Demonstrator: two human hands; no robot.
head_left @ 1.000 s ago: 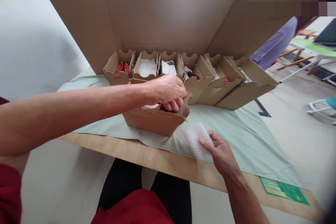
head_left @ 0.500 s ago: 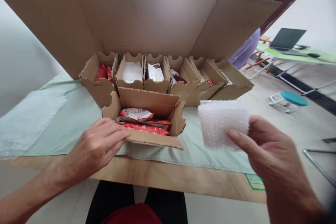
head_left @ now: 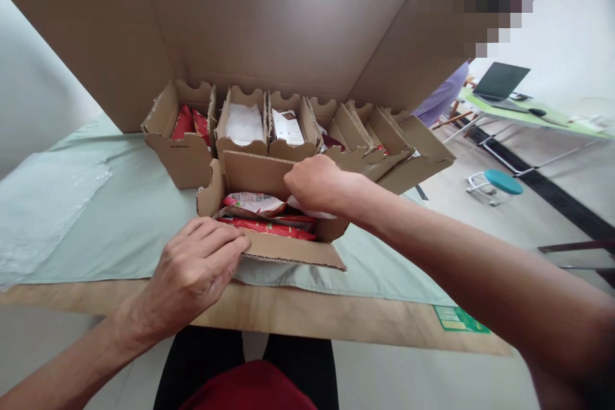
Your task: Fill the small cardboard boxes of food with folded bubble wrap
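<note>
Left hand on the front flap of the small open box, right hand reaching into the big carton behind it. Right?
Not quite. The head view shows the right hand reaching into the same small open box, over the red snack packets, not the big carton behind. The left hand is on that box's front flap, as stated.

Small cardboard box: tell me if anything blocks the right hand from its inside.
Nothing visible does. The right hand is already over the open small cardboard box, above the red snack packets; the left hand holds the front flap.
</note>
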